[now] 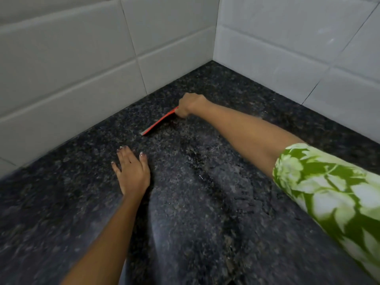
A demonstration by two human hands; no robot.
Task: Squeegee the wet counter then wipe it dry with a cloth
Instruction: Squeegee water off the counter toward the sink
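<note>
A dark speckled granite counter (205, 212) fills the view, with wet streaks and droplets down its middle. My right hand (190, 104) reaches far toward the back corner and grips the handle of a red squeegee (158, 123). The squeegee's blade lies on the counter, slanting from the hand down to the left. My left hand (131, 171) rests flat on the counter with fingers spread, nearer to me and left of the blade. No cloth is in view.
White tiled walls (82, 64) meet in a corner at the back and border the counter on the left and right. My right arm wears a green floral sleeve (329, 192).
</note>
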